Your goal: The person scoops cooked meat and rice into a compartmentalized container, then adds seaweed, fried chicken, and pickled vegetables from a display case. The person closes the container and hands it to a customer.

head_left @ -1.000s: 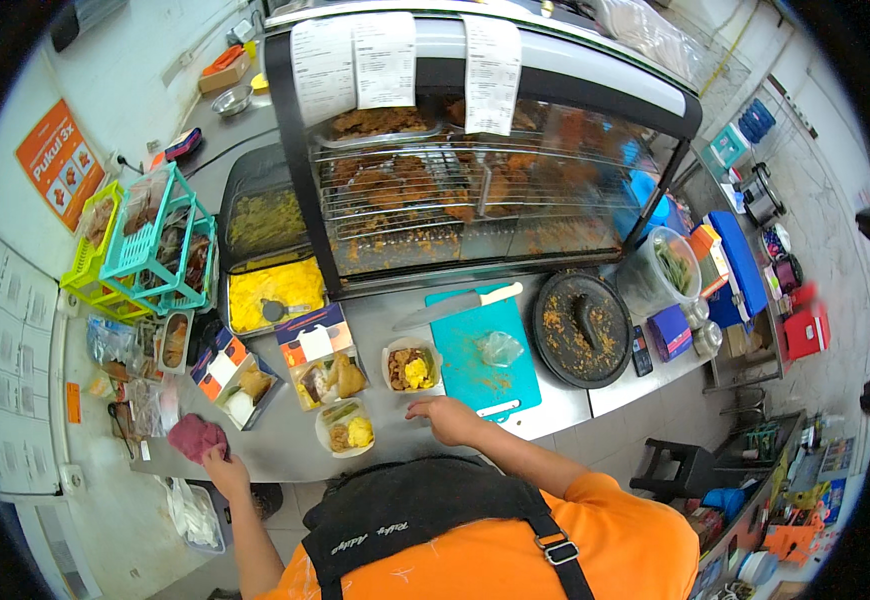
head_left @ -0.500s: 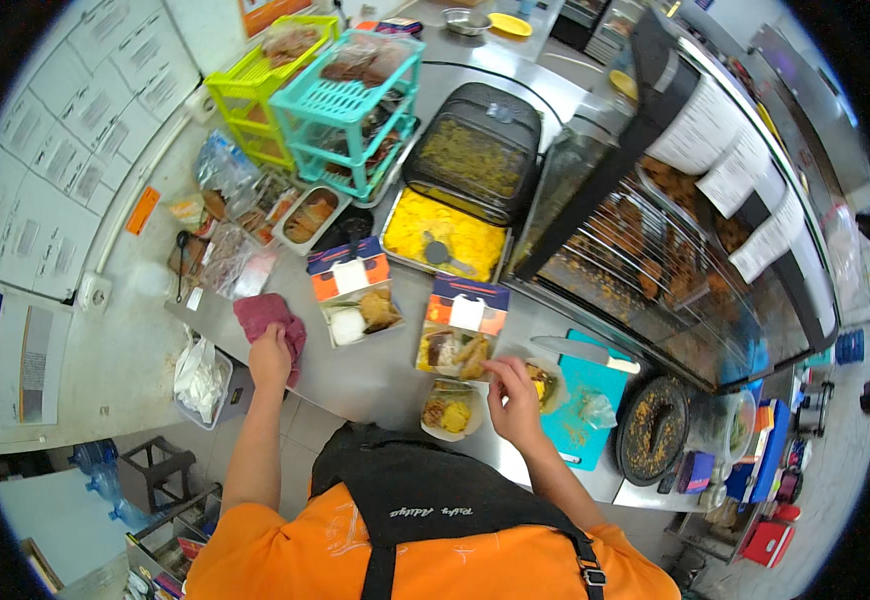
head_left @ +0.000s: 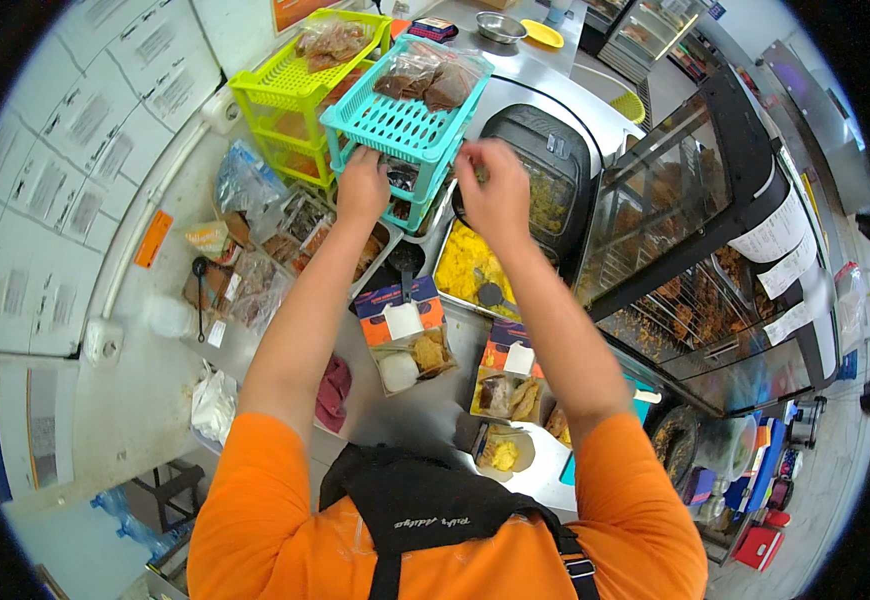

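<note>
Teal plastic is where both your hands are: the stacked teal basket rack point(head_left: 405, 120) at the back of the bench point(head_left: 145, 400), beside the yellow basket rack point(head_left: 295, 85). Your left hand point(head_left: 363, 185) is curled at the lower tier's front edge, and your right hand point(head_left: 495, 190) hovers just right of it with fingers bent, above the tray of yellow rice point(head_left: 470, 265). Whether either grip has closed on anything cannot be told; the palms face away.

Steady the rack with your left hand and draw from the lower tier slowly, so the bagged food on the top tier point(head_left: 425, 75) does not slide off.

The lower tier's contents are shadowed and covered by your hands. The open meal boxes point(head_left: 410, 345) sit near your chest, partly cut off by your forearms.
</note>
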Demonstrator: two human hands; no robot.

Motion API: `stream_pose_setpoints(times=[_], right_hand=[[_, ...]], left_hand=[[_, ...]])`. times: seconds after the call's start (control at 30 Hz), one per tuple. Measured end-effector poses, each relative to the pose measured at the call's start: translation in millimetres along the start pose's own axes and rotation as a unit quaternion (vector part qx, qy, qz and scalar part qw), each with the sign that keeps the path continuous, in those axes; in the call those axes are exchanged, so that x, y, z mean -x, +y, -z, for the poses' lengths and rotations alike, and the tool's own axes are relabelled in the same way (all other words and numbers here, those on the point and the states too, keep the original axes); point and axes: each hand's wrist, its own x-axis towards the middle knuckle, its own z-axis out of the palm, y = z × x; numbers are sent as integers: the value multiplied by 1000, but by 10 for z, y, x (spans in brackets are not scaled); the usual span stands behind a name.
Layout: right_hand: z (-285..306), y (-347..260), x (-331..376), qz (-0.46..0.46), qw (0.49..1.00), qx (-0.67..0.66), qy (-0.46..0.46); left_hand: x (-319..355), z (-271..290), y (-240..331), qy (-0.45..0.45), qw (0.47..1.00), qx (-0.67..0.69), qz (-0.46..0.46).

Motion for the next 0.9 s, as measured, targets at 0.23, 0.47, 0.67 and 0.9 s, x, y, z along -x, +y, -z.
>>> stream_pose_setpoints(times=[0.23, 0.47, 0.67, 0.9], right_hand=[[-666, 903, -1175, -123, 957, 251, -75], [-821, 1137, -1272, -25, 990, 140, -22], [504, 459, -620, -74, 991, -106, -34], [2669, -250, 1271, -315, 916, -122, -217]], left_hand=[[-455, -533, -380, 65, 997, -35, -34], [-323, -392, -436, 37, 973, -191, -125], [254, -280, -84, 157, 987, 25, -8], [1289, 277, 581, 153, 974, 166, 17]])
